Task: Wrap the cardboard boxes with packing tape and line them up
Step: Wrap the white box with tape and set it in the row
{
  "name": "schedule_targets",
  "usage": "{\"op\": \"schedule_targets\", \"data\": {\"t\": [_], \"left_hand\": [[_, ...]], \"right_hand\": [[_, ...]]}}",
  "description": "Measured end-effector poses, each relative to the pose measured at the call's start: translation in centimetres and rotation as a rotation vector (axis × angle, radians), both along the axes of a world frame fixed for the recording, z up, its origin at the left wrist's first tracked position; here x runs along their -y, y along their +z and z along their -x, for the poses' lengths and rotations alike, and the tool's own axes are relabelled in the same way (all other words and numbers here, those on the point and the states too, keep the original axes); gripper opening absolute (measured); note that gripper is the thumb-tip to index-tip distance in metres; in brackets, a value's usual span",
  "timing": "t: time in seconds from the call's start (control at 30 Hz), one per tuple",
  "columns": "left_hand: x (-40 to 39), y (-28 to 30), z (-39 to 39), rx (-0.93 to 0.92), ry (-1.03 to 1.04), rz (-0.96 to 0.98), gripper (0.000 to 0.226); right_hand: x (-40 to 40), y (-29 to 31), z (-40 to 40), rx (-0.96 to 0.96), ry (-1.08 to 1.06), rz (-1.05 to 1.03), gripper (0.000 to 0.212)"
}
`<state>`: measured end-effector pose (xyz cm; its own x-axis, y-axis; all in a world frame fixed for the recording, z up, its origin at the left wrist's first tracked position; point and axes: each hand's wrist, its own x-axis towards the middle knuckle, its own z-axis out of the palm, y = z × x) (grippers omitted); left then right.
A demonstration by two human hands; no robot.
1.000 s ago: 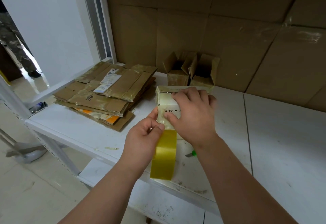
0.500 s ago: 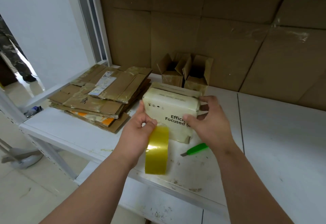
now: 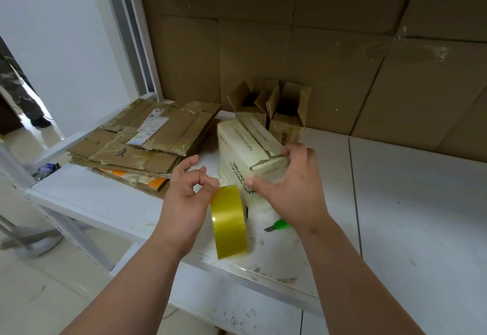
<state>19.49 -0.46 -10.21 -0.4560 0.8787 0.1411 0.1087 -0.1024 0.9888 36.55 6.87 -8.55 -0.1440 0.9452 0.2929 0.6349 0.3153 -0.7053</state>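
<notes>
Your right hand (image 3: 291, 189) grips the pale box (image 3: 245, 155) at frame centre, your left hand (image 3: 188, 195) pinches the yellow tape roll (image 3: 229, 225), two open boxes (image 3: 268, 108) behind, contents unseen.

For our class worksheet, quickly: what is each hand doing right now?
Left hand: fingers pinch the yellow tape roll.
Right hand: fingers grip the pale printed box, thumb on its front face.

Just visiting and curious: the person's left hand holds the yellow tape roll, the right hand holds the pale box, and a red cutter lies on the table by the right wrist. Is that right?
Nearly. The cutter is green, not red, as the head view shows. The rest holds: the left hand holds the yellow tape roll, the right hand holds the pale box.
</notes>
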Motion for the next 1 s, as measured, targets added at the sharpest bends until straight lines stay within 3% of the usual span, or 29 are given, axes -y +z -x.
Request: {"op": "schedule_targets", "data": {"t": [0.1, 0.23, 0.37, 0.43, 0.53, 0.6, 0.67, 0.83, 0.93, 1.0], "left_hand": [[0.7, 0.8, 0.3, 0.061, -0.027, -0.003, 0.024], [1.5, 2.5, 0.9, 0.223, -0.041, 0.002, 0.029], [2.1, 4.1, 0.7, 0.169, -0.012, -0.012, 0.035], [2.3, 4.6, 0.2, 0.146, -0.007, -0.028, 0.03], [2.4, 5.0, -0.6, 0.134, 0.006, -0.042, 0.025], [2.5, 5.2, -1.2, 0.175, 0.028, -0.041, 0.017], [2.4, 5.5, -1.9, 0.182, 0.055, -0.041, 0.015], [2.2, 6.4, -3.8, 0.217, 0.134, -0.082, 0.026], [2.2, 6.7, -4.8, 0.222, 0.145, -0.102, 0.025], [2.1, 6.8, -5.3, 0.223, 0.155, -0.117, 0.016]], "right_hand": [[0.7, 0.3, 1.0, 0.102, -0.046, -0.05, 0.092], [1.0, 0.6, 1.3, 0.109, -0.004, -0.02, 0.079], [1.2, 1.1, 0.5, 0.063, 0.038, 0.004, 0.071], [1.5, 1.1, 0.1, -0.082, 0.015, 0.009, 0.067], [3.0, 1.2, -0.6, -0.385, 0.022, 0.019, 0.024], [4.4, 1.4, -1.0, -0.532, 0.176, 0.09, 0.006], [5.6, 1.6, -1.6, -0.563, 0.357, 0.169, 0.011], [7.5, 1.8, -3.1, -0.412, 0.671, 0.422, 0.053], [8.3, 2.2, -3.9, -0.272, 0.662, 0.416, 0.044], [8.6, 2.8, -4.7, -0.301, 0.637, 0.377, 0.03]]}}
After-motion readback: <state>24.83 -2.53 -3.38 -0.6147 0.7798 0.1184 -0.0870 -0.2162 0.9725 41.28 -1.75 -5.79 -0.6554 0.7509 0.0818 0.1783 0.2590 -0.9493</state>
